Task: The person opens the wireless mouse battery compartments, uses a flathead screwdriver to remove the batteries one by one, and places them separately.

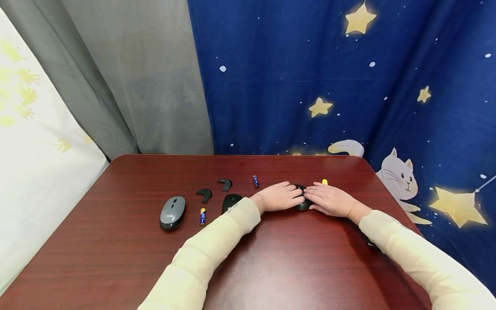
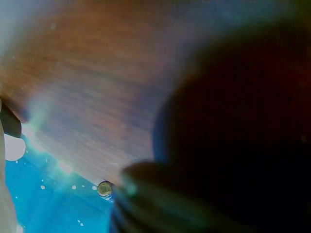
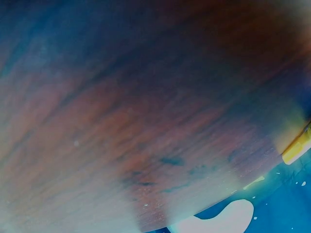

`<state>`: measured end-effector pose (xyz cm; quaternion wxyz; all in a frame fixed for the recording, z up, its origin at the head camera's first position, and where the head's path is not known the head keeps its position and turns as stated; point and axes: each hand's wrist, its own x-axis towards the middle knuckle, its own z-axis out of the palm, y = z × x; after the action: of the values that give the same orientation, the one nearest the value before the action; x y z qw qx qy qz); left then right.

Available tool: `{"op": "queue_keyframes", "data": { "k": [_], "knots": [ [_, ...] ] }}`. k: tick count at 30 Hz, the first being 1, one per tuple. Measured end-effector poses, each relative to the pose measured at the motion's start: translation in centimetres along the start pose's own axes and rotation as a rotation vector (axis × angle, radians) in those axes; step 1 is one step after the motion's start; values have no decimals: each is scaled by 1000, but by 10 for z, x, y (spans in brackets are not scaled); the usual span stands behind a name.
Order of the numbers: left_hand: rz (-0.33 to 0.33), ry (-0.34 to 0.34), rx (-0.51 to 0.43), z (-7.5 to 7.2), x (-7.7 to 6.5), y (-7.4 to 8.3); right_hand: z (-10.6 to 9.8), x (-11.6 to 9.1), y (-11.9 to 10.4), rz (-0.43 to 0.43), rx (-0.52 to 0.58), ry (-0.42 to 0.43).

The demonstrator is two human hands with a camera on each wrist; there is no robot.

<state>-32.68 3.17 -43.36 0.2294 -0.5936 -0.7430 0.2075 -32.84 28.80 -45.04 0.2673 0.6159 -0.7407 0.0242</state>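
Black mouse (image 1: 304,206), one: on the table, right of centre toward the far side, between the two hands and partly covered by both. Left hand (image 1: 280,196), palm down, fingers reaching over the near-left side of the mouse. Right hand (image 1: 329,200), palm down, fingers extended and touching the mouse from the opposite side. Thumbs and undersides hidden; cannot tell, for either hand, whether gripping or only resting.

Small yellow item (image 1: 324,182), just beyond the right hand, mostly hidden. Second black mouse (image 1: 231,200), partly behind the left cream sleeve (image 1: 221,237). Grey mouse (image 1: 173,211) with black base, farthest left, buttons toward the far edge. Two small curved black pieces (image 1: 226,184), apart, between the grey mouse and the far edge. Blue-and-yellow battery (image 1: 203,216), lying just right of the grey mouse. Dark blue battery (image 1: 255,181), lying beyond the left wrist.

Table (image 1: 116,258): reddish-brown, rounded far corners. Behind: grey curtain (image 1: 155,86); blue curtain (image 1: 271,94) with stars and white cat. At left, white cloth (image 1: 38,172) with yellow print. Left wrist view: large dark shape at right, too blurred to identify.
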Motion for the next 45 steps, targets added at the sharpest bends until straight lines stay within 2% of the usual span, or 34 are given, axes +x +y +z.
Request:
{"op": "queue_keyframes", "data": {
  "k": [5,13,18,23,27,32,40,45],
  "knots": [
    [0,17,53,0,-1,0,0,0,0,-6,-22,11],
    [-24,54,84,2,-2,-1,-2,-2,-1,32,-83,-4],
    [-36,80,78,3,-4,-2,-2,-2,-2,44,-95,4],
    [-41,136,67,5,-6,-2,0,-2,-2,47,-110,24],
    [-41,135,63,5,-7,-2,1,-3,-3,49,-125,43],
    [-42,133,55,3,-9,-3,1,-2,-4,70,-136,35],
    [-42,209,82,0,-9,-6,-3,2,-4,65,-161,63],
    [-49,196,72,-8,-12,-9,-7,6,-3,55,-167,95]
  ]
}}
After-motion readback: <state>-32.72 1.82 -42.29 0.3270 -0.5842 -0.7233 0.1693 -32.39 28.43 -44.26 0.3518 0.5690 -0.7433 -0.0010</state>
